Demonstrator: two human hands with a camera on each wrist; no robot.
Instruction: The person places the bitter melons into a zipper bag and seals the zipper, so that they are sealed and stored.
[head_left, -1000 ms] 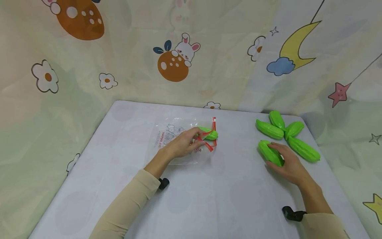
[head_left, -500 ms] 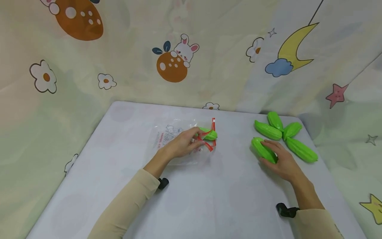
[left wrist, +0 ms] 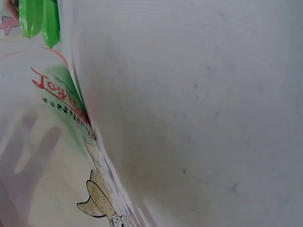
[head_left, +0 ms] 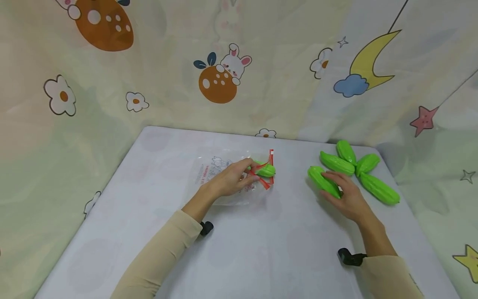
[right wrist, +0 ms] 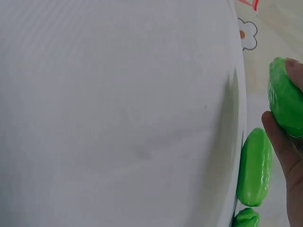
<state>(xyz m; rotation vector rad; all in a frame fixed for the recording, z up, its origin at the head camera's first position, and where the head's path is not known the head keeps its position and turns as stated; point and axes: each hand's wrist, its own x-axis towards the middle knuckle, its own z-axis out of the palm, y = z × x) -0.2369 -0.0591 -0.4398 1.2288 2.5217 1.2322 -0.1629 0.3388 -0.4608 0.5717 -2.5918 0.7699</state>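
Observation:
My left hand (head_left: 233,178) pinches the red-edged mouth of a clear printed plastic bag (head_left: 206,170) lying on the table. One bright green cucumber-like vegetable (head_left: 268,170) lies inside at the mouth, partly behind my fingers. In the left wrist view the bag's film (left wrist: 57,156) fills the left side, a green shape blurred behind it. To the right, my right hand (head_left: 349,199) grips another green cucumber-like vegetable (head_left: 320,178) between thumb and fingers; the right wrist view shows this held vegetable (right wrist: 281,94) too. Whether it touches the table I cannot tell.
Several more green vegetables (head_left: 379,188) lie clustered at the table's back right corner, just beyond my right hand. The white-covered table (head_left: 254,249) ends at a patterned cloth backdrop (head_left: 276,95). A black wrist device (head_left: 351,257) sits at my right cuff.
My right hand has moved to the left and slightly back with the vegetable in its grip, away from the cluster. My left hand keeps its hold on the bag's mouth.

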